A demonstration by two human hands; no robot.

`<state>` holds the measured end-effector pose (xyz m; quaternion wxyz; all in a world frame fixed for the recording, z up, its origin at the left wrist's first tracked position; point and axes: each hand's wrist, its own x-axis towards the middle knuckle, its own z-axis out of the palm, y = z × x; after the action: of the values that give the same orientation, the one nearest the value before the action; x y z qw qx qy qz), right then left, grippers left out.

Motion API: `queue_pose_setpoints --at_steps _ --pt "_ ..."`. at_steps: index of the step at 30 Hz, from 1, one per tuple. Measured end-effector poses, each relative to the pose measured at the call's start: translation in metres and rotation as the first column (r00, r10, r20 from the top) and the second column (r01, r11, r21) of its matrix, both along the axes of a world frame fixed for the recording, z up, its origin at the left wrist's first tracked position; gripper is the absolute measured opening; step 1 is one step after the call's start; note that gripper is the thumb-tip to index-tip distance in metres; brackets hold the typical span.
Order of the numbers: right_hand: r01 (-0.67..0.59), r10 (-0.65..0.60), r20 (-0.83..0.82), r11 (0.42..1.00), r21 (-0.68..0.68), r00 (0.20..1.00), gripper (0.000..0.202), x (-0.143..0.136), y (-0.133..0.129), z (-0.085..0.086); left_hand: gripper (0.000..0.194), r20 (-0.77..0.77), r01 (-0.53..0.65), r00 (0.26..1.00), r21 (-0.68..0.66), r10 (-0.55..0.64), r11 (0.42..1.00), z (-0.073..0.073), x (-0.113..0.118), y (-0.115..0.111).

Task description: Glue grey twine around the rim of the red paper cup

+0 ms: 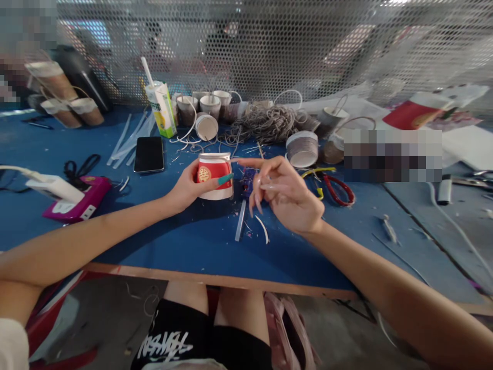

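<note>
My left hand [187, 186] is wrapped round a small red and white cup [215, 187] with a gold emblem, held on its side-facing wall above the blue table. A teal cover sits on the thumb, which lies across the red band. My right hand [283, 192] is to the right of the cup, its index finger stretched to the cup's upper right edge. The other fingers are loosely bent and apart, with nothing plainly between them. Behind them is a partly hidden purple-blue object [248, 181]. A translucent stick [241, 221] lies just below it.
A tangled heap of grey cord [269, 123] lies at the back among several small cups with handles. A phone [149, 154], a drink carton [162, 110] and a magenta power strip [79, 200] are on the left. Red-handled pliers [339, 190] lie to the right.
</note>
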<state>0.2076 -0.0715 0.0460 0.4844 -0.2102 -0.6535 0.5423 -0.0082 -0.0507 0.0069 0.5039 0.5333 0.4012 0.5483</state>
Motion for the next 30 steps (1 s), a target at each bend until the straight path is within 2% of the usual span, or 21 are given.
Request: queue_pose_setpoints --at_steps 3,5,12,19,21,26,28,30 --pt "-0.136 0.142 0.045 0.983 -0.12 0.989 0.008 -0.002 -0.004 0.001 0.065 -0.01 0.067 0.998 0.038 -0.066 0.997 -0.002 -0.002 0.001" --pt "-0.163 0.17 0.037 0.976 -0.146 0.985 0.007 -0.002 -0.005 0.001 0.065 -0.006 0.104 0.995 0.064 -0.104 0.992 -0.003 -0.003 0.001" --pt "-0.139 0.129 -0.067 0.975 -0.176 0.989 0.004 0.0 -0.001 0.004 0.068 0.047 0.169 0.984 0.028 -0.17 0.985 -0.007 -0.008 0.001" --pt "-0.085 0.069 -0.094 0.978 -0.188 0.993 0.009 0.002 0.003 0.005 0.07 0.096 0.2 0.975 0.003 -0.199 0.98 -0.009 -0.009 0.0" --pt "-0.038 0.016 -0.113 0.981 -0.193 0.993 0.011 0.003 0.005 0.004 0.069 0.107 0.206 0.973 0.011 -0.206 0.979 -0.008 -0.008 -0.001" --pt "0.178 -0.203 -0.185 0.973 -0.145 0.962 0.01 0.006 0.007 0.003 0.071 0.133 0.194 0.973 -0.023 -0.189 0.981 -0.006 -0.006 0.0" --pt "0.155 -0.176 -0.237 0.982 -0.105 0.955 0.008 0.007 0.007 0.003 0.073 0.105 0.175 0.98 -0.028 -0.171 0.984 -0.005 -0.005 0.001" --pt "0.036 -0.049 -0.231 0.998 -0.059 0.972 0.009 0.006 0.006 0.001 0.073 0.065 0.162 0.985 -0.026 -0.16 0.986 -0.005 -0.004 0.002"
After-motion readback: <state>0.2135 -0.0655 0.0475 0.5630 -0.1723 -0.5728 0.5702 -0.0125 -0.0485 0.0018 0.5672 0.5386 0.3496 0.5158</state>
